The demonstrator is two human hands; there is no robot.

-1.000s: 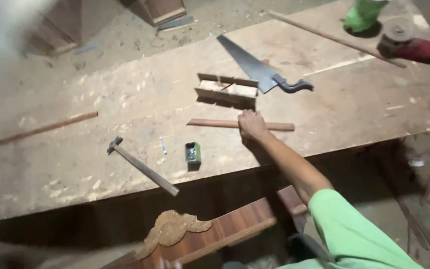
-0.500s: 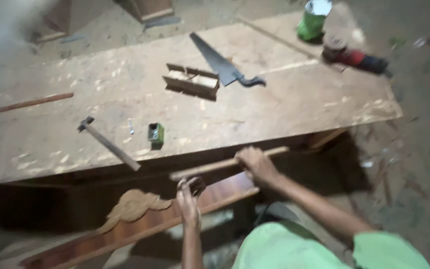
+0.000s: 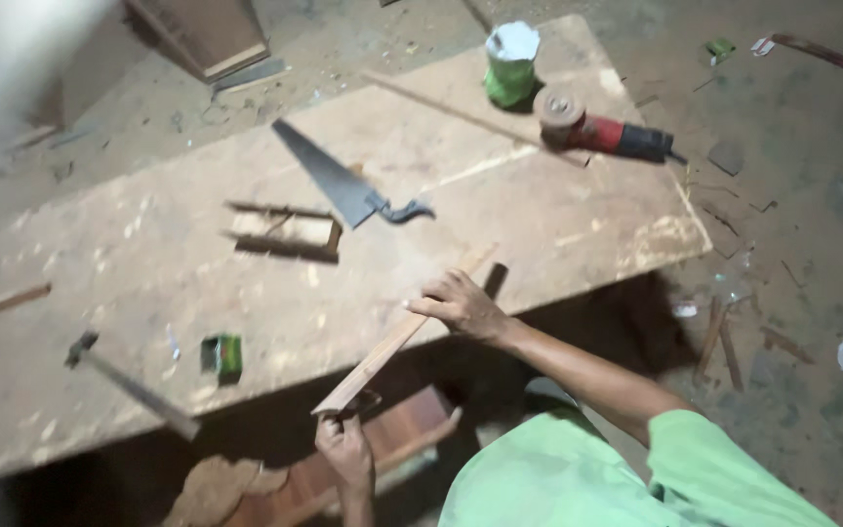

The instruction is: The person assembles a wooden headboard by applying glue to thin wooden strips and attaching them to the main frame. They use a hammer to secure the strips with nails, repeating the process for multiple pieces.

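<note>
stick [image 3: 397, 342] slanting across the bench's [image 3: 578, 224] near edge, my right hand [image 3: 461, 304] clamped on its upper middle, my left hand [image 3: 343, 449] pinching the low end nearest me.

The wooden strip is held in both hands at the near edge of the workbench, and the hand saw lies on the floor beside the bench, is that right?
Not quite. The head view shows the hand saw lying on top of the workbench, not on the floor. The rest holds: the wooden strip is held in both hands, left hand at its near end and right hand farther up.
</note>
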